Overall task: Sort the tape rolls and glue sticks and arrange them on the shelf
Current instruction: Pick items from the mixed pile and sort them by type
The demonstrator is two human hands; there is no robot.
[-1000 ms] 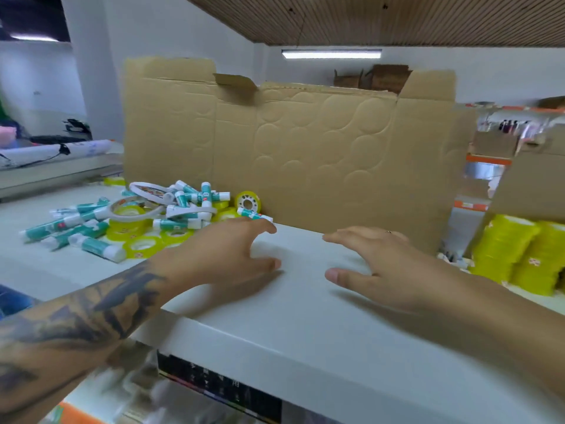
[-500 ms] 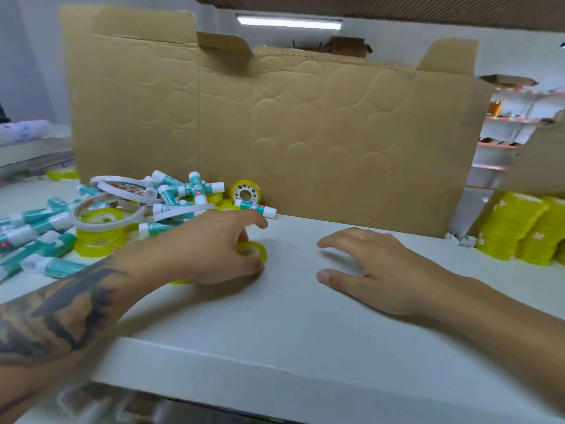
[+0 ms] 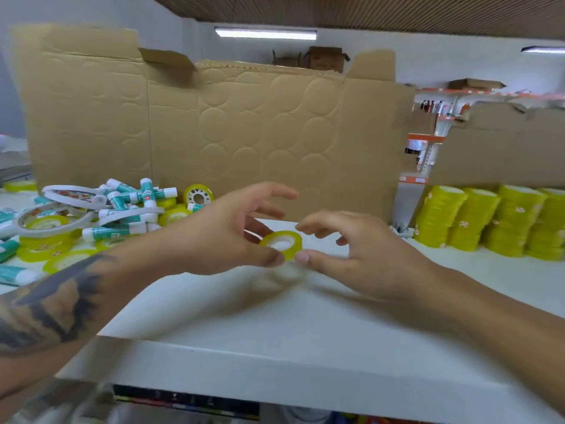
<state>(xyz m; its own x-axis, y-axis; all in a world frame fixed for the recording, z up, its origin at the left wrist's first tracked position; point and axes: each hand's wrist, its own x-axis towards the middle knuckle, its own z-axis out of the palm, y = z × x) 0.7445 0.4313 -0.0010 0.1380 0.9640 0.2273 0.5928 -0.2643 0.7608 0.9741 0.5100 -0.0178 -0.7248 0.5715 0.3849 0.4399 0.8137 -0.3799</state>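
A small yellow tape roll hangs just above the white shelf, near its middle. My left hand pinches the roll's left side between thumb and fingers. My right hand meets it from the right, with the thumb at its lower edge and the index finger at its top edge. A mixed pile of teal-and-white glue sticks and yellow tape rolls lies on the shelf at the left, with two large thin white tape rings on top.
A flattened cardboard box stands upright along the back of the shelf. Stacks of yellow tape rolls fill the right end. More shelving shows at the far right, and a lower shelf sits under the front edge.
My left hand took a yellow tape roll from the edge of the pile and lifted it toward the middle. My right hand rose off the shelf and closed in on the roll.
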